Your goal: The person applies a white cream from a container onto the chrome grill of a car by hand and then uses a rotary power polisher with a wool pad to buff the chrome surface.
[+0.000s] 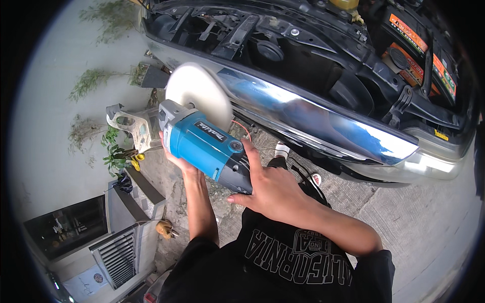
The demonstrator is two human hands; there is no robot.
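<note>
A blue and black electric polisher (202, 139) is held in front of my body by both hands. My left hand (177, 160) cups its front end from below and the side, with most of the fingers hidden behind the body. Around the black rear handle (236, 174) my right hand (275, 194) is closed, its index finger lying along the housing. A round white polishing pad (194, 86) faces the left part of the shiny chrome grille (303, 113) on a car front. Whether pad and chrome touch, I cannot tell.
The open engine bay (323, 55) holds a battery (411, 38); a headlight (429, 164) sits at right. A whitish plastic stand (139, 126) and plants (115, 156) are left of the polisher. A thin red cord (244, 127) passes beneath. A small orange-brown animal (164, 229) is lower left.
</note>
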